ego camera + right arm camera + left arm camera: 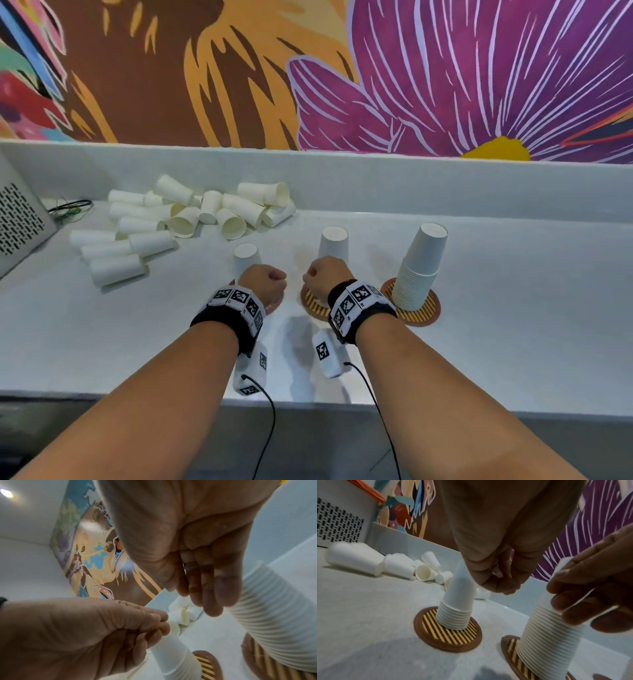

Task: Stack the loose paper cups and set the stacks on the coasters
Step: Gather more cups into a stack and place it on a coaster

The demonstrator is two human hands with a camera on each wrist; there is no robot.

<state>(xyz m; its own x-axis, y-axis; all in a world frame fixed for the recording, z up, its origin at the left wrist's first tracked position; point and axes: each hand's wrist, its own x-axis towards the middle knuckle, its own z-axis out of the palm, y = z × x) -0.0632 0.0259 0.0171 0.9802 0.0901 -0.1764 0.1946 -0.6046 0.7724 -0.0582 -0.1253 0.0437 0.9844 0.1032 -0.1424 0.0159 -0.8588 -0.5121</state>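
Note:
Three upside-down stacks of white paper cups stand on round striped coasters. The left stack [247, 257] [456, 601] sits on its coaster [448, 632]. My left hand [265, 279] [498, 580] hovers just in front of it, fingers curled into a fist that holds nothing. The middle stack [334, 243] [546, 631] has my right hand [323, 275] [205, 588] close against its near side. That hand's fingers are also curled in, with no cup inside them. The tall right stack [423, 267] stands alone on its coaster [421, 313]. Loose cups [191, 216] lie in a heap at the back left.
A grey vented machine [17, 226] stands at the far left with thin cables [70, 205] beside it. A low white ledge and a painted wall close off the back. The counter's front edge [308, 401] runs under my forearms.

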